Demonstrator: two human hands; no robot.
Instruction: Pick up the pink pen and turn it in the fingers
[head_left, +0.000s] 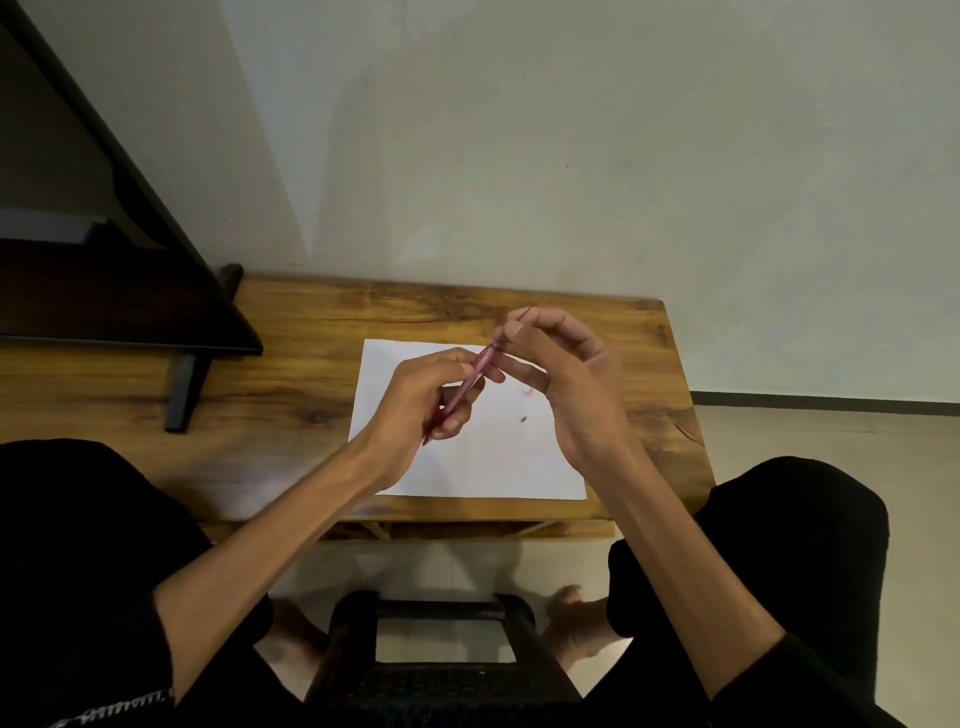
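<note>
My left hand (426, 400) grips a slim red pen barrel (480, 370), holding it slanted above a white sheet of paper (493, 457). My right hand (566, 374) pinches a thin dark rod (523, 313) between thumb and forefinger right at the barrel's upper tip. Which part that rod is I cannot tell. Two small loose pieces lie on the paper, one reddish (529, 393) and one dark (523, 419).
The paper lies on a low wooden table (291, 415) against a pale wall. A dark screen on a black stand (182, 384) occupies the table's left end. My knees in black cloth flank a black stool (447, 670) on the tiled floor.
</note>
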